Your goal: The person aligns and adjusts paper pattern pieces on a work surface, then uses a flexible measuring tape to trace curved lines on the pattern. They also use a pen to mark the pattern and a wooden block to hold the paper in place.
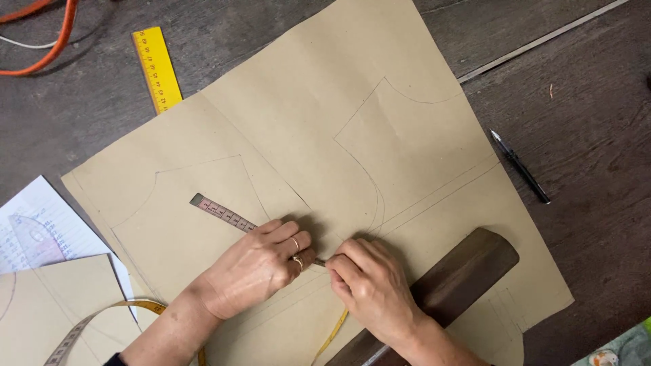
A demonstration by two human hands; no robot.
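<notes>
Both hands press down on a big sheet of brown paper [325,135] that covers much of a dark wooden table [597,135]. The left hand [254,268] lies flat with its fingers nearly closed together, pinning a tape measure [222,213] to the paper; two rings show on its fingers. The tape's free end sticks out up and to the left from under that hand, lying straight beside a pencilled curve. The right hand [373,288] sits just beside the left, its fingers curled down and pinching the tape where it passes between the two hands; the fingertips of both hands almost touch. From under the right hand the yellow back of the tape runs down towards the bottom edge of the view, and more of it loops round at the lower left, over another piece of brown paper [54,305].

Pencil outlines are drawn on the big sheet, with curved and straight lines. A dark wooden curved ruler [468,271] lies on the sheet just right of the right hand, partly under the wrist. A yellow ruler [157,68] lies at the top left, its lower end tucked under the paper. A pen [520,167] lies on the table off the sheet's right edge. White lined paper with notes [41,227] is at the left edge, and an orange cable [47,34] curls in the top left corner
</notes>
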